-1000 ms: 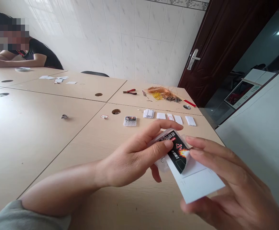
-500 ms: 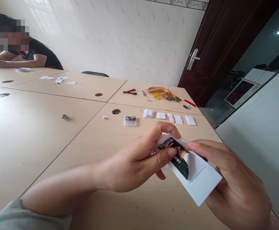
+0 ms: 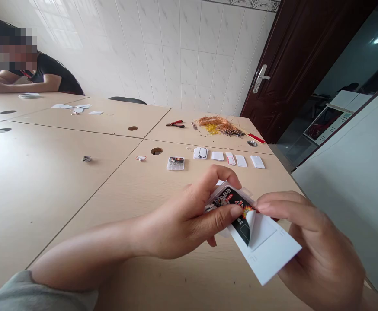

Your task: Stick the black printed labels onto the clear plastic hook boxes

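My left hand [image 3: 195,211] is closed round a clear plastic box [image 3: 220,186], its thumb pressing on a black printed sticker [image 3: 231,196] laid over the box's face. The sticker's lower right corner curls up and shows its pale underside. From beneath that curl runs a white backing paper [image 3: 267,250] with faint printed lines. My right hand [image 3: 318,242] pinches the upper edge of the paper near the sticker, fingertips at the box's right end; its thumb is hidden behind the paper.
Past my hands lie a similar labelled box [image 3: 175,163], several stacks of white cards [image 3: 201,153], red-and-black pliers [image 3: 175,124] and a copper-coloured wire bundle [image 3: 221,125]. There is a cable hole [image 3: 157,151] in the table. A person [image 3: 30,73] sits at the far left.
The backing paper has slid slightly down and left from under the sticker, and the curl has shifted left. My left thumb has moved a little to the right along the sticker.
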The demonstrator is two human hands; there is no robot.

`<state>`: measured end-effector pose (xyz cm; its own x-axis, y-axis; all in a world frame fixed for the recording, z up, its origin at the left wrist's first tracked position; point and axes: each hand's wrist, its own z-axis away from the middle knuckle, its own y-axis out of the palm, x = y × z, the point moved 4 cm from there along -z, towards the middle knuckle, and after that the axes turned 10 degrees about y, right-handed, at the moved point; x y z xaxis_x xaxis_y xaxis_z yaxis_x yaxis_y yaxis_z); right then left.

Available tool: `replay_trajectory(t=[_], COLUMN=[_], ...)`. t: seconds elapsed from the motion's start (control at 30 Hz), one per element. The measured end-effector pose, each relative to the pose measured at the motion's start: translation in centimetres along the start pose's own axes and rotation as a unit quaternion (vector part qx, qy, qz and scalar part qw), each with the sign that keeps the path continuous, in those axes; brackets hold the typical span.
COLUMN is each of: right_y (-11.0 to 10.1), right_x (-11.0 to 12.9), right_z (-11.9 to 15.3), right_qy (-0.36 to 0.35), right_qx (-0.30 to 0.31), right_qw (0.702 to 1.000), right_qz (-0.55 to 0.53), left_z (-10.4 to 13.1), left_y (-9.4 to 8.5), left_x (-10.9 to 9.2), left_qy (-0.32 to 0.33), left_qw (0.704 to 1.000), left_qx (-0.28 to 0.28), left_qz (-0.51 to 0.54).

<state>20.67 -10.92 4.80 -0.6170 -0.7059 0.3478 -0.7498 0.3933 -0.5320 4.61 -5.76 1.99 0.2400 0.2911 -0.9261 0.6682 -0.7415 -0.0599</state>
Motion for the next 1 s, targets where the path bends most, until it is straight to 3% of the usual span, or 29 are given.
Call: replay_trajectory(t=[0.3, 0.6, 0.87, 1.0], right_y=[0.04, 0.07, 0.65, 0.65], right_x=[-0.08, 0.34, 0.59, 0.81], right_z=[0.12, 0.08, 0.36, 0.69], right_qy=[0.011, -0.003, 0.011, 0.014], right_qx=[0.009, 0.028, 0.013, 0.008], right_qw=[0.999, 1.0, 0.999, 0.998], right_qz=[-0.029, 0.002, 0.031, 0.062], left_z=[-0.01, 0.04, 0.38, 0.17], left_y=[-0.12, -0.38, -0.51, -0.67], left_x=[0.04, 0.04, -0.14, -0.22], left_qy=[0.012, 0.022, 0.048, 0.06], left_qw=[1.0, 0.999, 0.995, 0.993], left_qx=[-0.013, -0.005, -0.034, -0.022], left_qz=[-0.008, -0.047, -0.08, -0.099])
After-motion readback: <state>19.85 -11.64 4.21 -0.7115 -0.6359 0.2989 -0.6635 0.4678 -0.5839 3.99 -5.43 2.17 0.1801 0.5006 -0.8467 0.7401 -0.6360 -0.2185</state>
